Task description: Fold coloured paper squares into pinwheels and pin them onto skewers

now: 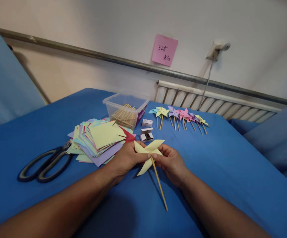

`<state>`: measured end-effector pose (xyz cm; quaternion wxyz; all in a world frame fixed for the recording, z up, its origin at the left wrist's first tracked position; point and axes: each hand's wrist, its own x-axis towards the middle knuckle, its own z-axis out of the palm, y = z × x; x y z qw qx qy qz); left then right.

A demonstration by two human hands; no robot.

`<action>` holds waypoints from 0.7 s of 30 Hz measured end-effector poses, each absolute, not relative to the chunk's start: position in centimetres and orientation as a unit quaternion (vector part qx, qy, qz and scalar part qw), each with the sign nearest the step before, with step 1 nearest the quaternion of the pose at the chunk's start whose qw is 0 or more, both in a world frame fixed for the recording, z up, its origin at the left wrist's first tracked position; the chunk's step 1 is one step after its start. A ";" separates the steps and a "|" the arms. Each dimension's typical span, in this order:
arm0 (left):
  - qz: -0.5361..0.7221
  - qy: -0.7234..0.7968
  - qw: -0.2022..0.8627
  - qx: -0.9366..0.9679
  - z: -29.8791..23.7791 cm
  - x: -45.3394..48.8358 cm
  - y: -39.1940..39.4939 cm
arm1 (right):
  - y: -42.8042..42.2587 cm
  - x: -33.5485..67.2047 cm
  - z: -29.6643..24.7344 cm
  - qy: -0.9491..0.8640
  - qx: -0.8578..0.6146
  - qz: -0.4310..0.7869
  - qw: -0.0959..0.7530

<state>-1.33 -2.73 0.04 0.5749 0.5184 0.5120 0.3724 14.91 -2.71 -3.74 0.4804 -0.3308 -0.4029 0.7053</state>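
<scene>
A pale yellow paper pinwheel [155,144] is between my two hands, its wooden stick [159,183] slanting down toward me. My left hand [128,157] grips the pinwheel from the left, the thumb pressed near its centre. From the right, my right hand [171,164] pinches it close to the top of the stick. Just beyond my hands stands a small opened box [147,136] with dark little pieces inside. A pile of coloured paper squares [106,135] lies beside my left hand. Whatever is behind the pinwheel's centre is hidden.
Scissors [46,163] with dark handles lie left, blades under the paper. Behind the pile, a clear plastic tub [123,102] holds many sticks. A small closed box [147,123] sits near it. Finished pinwheels [183,114] lie in a row at the back right of the blue-covered table [220,158].
</scene>
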 end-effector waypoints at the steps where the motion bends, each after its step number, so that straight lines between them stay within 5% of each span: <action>1: 0.374 0.514 0.573 0.517 0.1 -1.3 -2.7 | -2.7 14.9 -3.8 -0.401 -0.328 0.709 0.479; 21: 0.393 0.505 0.628 0.444 -0.6 -1.3 -2.5 | -3.0 14.5 -3.9 -0.365 -0.313 0.739 0.471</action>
